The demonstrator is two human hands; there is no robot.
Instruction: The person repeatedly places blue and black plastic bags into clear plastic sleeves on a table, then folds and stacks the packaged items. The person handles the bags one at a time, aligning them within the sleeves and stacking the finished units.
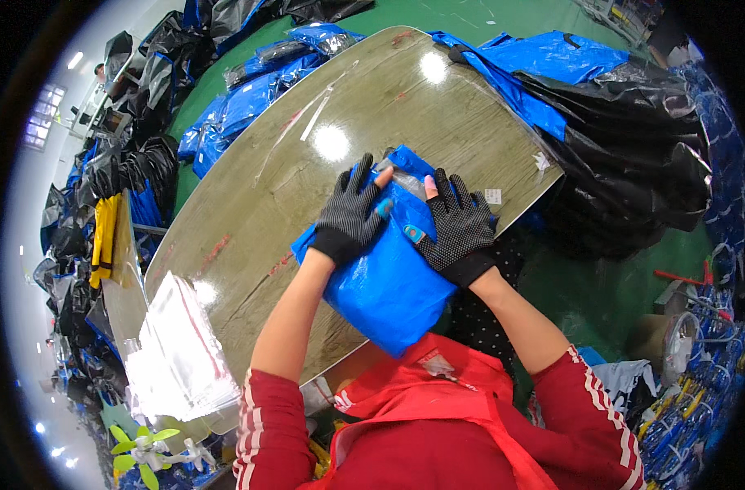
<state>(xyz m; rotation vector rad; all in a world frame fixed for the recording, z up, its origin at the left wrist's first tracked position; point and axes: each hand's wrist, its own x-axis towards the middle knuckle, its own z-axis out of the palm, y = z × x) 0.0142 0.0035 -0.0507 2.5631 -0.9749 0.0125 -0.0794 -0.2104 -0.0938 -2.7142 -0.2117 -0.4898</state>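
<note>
Clear plastic bags (180,351) lie in a loose stack at the left end of the wooden table (307,163), some with a thin red strip along one edge, hanging partly over the table's near rim. Beyond them, on the floor to the far left, black and blue bundles (103,180) are heaped, with something yellow among them.

Next comes the person's left hand (352,216), in a black dotted glove with bare fingertips. It lies flat and spread, palm down, on the left upper part of a folded blue tarp bag (384,278), pressing on it rather than gripping it. The blue bag sits at the near edge of the table, right in front of the person, its lower corner jutting past the rim toward the red jacket (438,408). At its top end a bit of clear plastic film (405,181) shows between the two hands.

The right hand (458,229), gloved alike, also rests open and palm down on the bag's right side, fingers fanned toward the film, closed on nothing. The two hands lie close beside each other, not touching.

Farther right, beyond the table's edge, black plastic sheeting (625,155) and more blue bags (544,57) are piled on the green floor (609,278).
</note>
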